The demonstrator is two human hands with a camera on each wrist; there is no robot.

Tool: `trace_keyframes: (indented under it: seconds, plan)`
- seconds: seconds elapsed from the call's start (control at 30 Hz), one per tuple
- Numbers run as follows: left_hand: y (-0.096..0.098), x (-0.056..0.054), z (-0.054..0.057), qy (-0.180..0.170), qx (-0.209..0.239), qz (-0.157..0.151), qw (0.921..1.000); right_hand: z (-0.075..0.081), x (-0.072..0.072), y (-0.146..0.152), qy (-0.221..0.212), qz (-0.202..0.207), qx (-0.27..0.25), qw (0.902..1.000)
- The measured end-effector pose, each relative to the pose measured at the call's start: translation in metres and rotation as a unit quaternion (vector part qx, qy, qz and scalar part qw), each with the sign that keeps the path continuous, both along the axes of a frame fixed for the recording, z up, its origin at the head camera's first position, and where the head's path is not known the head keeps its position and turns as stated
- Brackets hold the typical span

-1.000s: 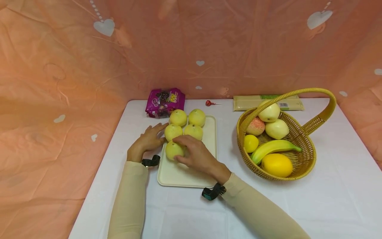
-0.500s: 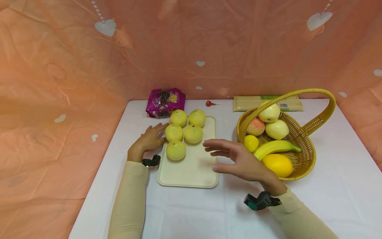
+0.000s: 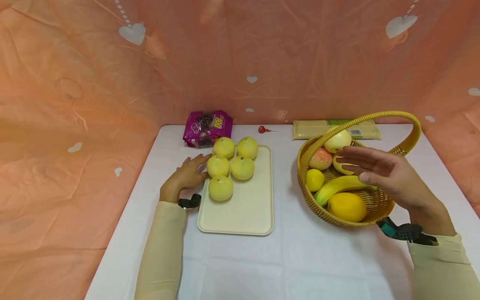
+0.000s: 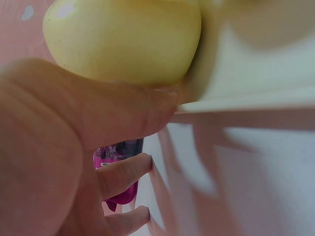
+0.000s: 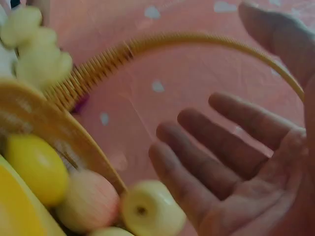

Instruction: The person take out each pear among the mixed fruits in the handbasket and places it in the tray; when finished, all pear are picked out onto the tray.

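Several round pale-yellow fruits (image 3: 221,188) stand in two columns on a cream tray (image 3: 240,221) in the head view. My left hand (image 3: 185,175) rests at the tray's left edge. Its thumb (image 4: 133,110) lies right against one fruit (image 4: 123,39) in the left wrist view, the other fingers spread on the cloth. Over the right side of a wicker basket (image 3: 311,208) hovers my right hand (image 3: 397,179), fingers extended and holding nothing. In the basket lie a banana (image 3: 339,186), a mango-like yellow fruit (image 3: 346,207), a lemon (image 3: 315,180), a peach (image 3: 321,158) and pale fruits (image 3: 337,141).
A purple snack bag (image 3: 208,127) stands behind the tray. A small red-ended pick (image 3: 263,129) lies at the table's back edge, left of a flat beige packet (image 3: 311,130). The basket's tall handle (image 3: 382,114) arches over its back.
My right hand has let go of the front fruit on the tray and swung right, over the basket. The left hand and the fruits on the tray stay in place.
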State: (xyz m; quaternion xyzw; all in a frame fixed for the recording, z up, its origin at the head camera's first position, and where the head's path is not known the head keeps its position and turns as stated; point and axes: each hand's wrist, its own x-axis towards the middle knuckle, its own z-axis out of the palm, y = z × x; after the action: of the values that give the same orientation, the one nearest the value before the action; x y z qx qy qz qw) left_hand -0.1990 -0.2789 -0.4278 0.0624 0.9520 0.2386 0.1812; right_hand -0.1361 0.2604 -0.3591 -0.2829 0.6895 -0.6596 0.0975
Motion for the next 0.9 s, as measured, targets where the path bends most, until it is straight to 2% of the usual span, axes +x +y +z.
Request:
trace_keyframes:
  seconds: [0.07,0.13,0.23,0.37,0.47,0.53,0.6,0.63,0.73,0.9]
  plan:
    - [-0.001,0.0,0.0,0.001,0.0,0.0,1.0,0.006,-0.008,0.008,-0.012,-0.047,0.037,0.9981]
    - [-0.001,0.0,-0.001,-0.001,0.001,0.001,1.0,0.012,-0.016,0.012,-0.011,-0.094,0.088,0.9916]
    - [-0.001,-0.001,-0.001,-0.005,0.0,0.001,1.0,0.018,-0.028,0.014,-0.007,-0.152,0.166,0.9744]
    - [-0.001,-0.001,-0.002,-0.004,0.001,0.001,1.0,0.025,-0.041,0.009,0.005,-0.191,0.233,0.9537]
    - [-0.001,-0.002,-0.002,-0.001,0.005,0.003,1.0,0.029,-0.049,0.004,0.035,-0.225,0.296,0.9277]
    - [-0.001,-0.002,-0.002,0.001,0.007,0.002,1.0,0.032,-0.056,0.0,0.049,-0.247,0.35,0.9022]
    - [-0.002,-0.002,-0.002,0.004,0.009,0.001,1.0,0.035,-0.065,-0.003,0.049,-0.252,0.395,0.882]
    - [-0.002,-0.002,-0.002,0.005,0.009,0.0,0.9999,0.037,-0.069,-0.005,0.044,-0.247,0.411,0.8765]
    - [-0.002,-0.002,-0.003,0.004,0.009,0.001,0.9999,0.038,-0.084,-0.008,0.038,-0.222,0.436,0.8713]
    - [-0.001,-0.002,-0.003,-0.001,0.003,0.002,1.0,0.031,-0.102,-0.016,0.063,-0.192,0.425,0.8821]
